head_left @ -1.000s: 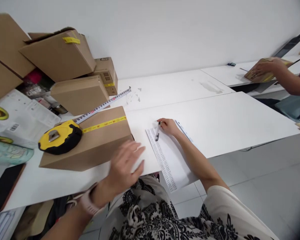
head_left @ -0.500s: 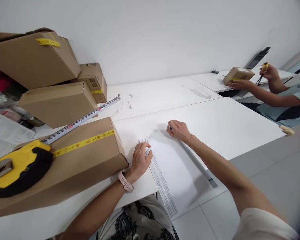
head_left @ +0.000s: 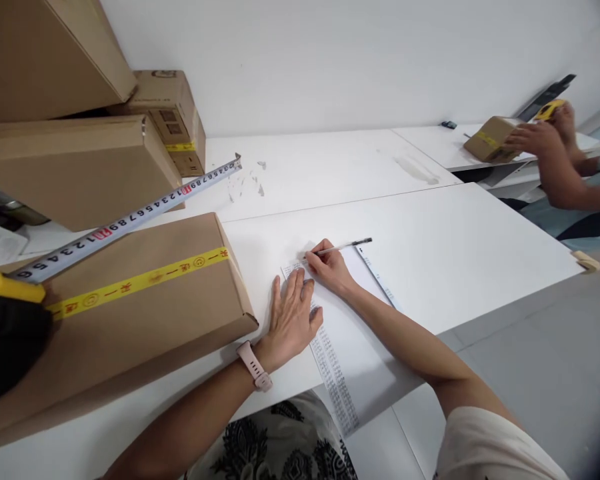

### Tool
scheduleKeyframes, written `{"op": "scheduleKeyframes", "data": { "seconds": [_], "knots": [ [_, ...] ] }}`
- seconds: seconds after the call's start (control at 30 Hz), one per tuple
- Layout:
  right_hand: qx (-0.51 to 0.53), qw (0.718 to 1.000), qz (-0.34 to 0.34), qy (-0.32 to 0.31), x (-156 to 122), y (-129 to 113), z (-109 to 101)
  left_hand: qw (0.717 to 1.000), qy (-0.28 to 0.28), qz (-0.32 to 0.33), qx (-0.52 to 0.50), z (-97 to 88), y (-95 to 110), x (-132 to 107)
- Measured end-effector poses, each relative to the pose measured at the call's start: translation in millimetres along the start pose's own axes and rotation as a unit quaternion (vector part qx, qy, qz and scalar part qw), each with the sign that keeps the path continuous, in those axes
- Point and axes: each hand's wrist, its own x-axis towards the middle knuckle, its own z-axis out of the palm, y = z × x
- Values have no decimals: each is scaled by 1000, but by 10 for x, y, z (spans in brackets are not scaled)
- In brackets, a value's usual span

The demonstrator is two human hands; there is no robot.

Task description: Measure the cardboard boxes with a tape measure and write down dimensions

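Paper (head_left: 353,357), white and rectangular with small dark marks in columns down its left side, lies on the smooth white counter (head_left: 480,247), its near end overhanging the edge. We see a slender clear-barrelled pen (head_left: 350,245) with a black end slanting above its far left corner. Writing there is under way, we judge: the columns carry marks, the broad middle that we see is bare, and the present entry seems left to finish. We cannot read the marks. The right hand (head_left: 330,267) pinches the pen between fingers and thumb, its forearm slanting in low over the sheet. The left hand (head_left: 291,327) lies palm down across the paper's left edge, fingers loosely spread, gripping nothing. Just left of it we find a long brown cardboard box (head_left: 155,323) with printed yellow tape; on its left part sits a yellow-and-black tape measure (head_left: 13,340), its white blade (head_left: 143,212) extended past the box. Well apart, a co-worker's hands (head_left: 533,139) are at a small brown carton (head_left: 490,141).
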Motion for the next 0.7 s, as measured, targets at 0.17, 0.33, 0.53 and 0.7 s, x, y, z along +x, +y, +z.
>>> {"op": "scheduleKeyframes", "data": {
  "seconds": [0.17,0.33,0.53,0.7],
  "knots": [
    [-70,997,-17,2,-57,-61,-72,1000,-5,-4,-14,-2,4,-1],
    [-22,1000,-18,-2,-20,10,-60,1000,-6,8,-7,13,2,-8],
    [-113,993,-30,-2,10,4,-79,1000,-8,6,-1,20,6,-13],
    [-131,991,-36,-4,3,-9,-85,1000,-14,10,-6,13,8,-9]
  ]
}}
